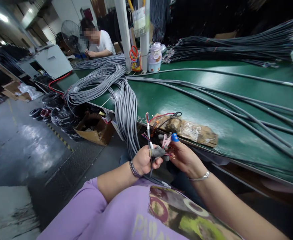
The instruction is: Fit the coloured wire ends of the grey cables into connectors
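My left hand (144, 160) is closed around the stripped ends of grey cables (149, 133), whose thin coloured wires fan out above the fist. A grey-covered fingertip rests across them. My right hand (183, 156) is pinched on a small pink clip-like tool (166, 140) at the wire ends, and one of its fingers wears a blue cap (175, 137). Both hands meet just below the edge of the green table (186, 96).
A thick bundle of grey cables (125, 103) hangs over the table edge. A worn cardboard pad (189, 128) lies on that edge. Black cable bundles (236, 45), white posts (122, 33) and scissors (133, 53) stand behind. Another person (97, 41) sits far left. An open carton (93, 128) rests on the floor.
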`<action>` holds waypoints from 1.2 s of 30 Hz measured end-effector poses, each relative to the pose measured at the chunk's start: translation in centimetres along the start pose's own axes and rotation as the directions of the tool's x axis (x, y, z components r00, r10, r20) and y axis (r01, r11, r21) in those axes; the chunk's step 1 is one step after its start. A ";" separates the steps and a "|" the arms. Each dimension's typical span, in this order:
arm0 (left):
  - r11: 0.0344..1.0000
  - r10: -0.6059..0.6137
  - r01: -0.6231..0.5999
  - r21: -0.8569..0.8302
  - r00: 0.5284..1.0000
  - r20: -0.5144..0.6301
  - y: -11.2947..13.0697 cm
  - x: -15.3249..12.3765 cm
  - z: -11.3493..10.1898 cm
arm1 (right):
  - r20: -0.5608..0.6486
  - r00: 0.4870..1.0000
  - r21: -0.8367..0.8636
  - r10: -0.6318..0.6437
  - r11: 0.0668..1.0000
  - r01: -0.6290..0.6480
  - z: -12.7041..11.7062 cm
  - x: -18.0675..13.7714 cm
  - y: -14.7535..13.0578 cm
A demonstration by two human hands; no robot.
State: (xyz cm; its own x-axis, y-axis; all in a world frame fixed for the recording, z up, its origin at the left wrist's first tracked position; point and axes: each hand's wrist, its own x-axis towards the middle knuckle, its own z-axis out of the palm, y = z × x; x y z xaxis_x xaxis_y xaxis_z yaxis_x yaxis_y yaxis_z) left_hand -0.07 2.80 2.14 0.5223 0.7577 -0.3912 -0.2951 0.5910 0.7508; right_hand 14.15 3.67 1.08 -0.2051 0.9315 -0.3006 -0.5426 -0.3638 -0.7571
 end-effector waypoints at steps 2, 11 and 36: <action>1.000 0.002 -0.001 -0.012 1.000 0.006 0.0 0.2 0.0 | -0.010 1.000 -0.018 -0.013 1.000 0.013 0.0 0.1 0.2; 0.999 -0.049 0.049 -0.008 0.999 0.008 -0.3 0.6 0.0 | -0.049 0.999 0.060 -0.003 0.998 0.006 0.2 0.4 0.5; 1.000 -0.003 0.003 0.012 1.000 0.018 -0.1 -0.2 -0.5 | 0.002 1.000 0.084 0.015 0.996 -0.015 0.2 -0.4 0.1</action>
State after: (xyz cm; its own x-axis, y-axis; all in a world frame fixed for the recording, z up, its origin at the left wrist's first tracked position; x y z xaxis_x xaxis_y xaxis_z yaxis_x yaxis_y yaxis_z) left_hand -0.57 2.73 1.84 0.5371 0.7510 -0.3840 -0.2845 0.5898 0.7558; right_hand 14.03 3.26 1.21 -0.2152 0.9259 -0.3104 -0.6062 -0.3759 -0.7009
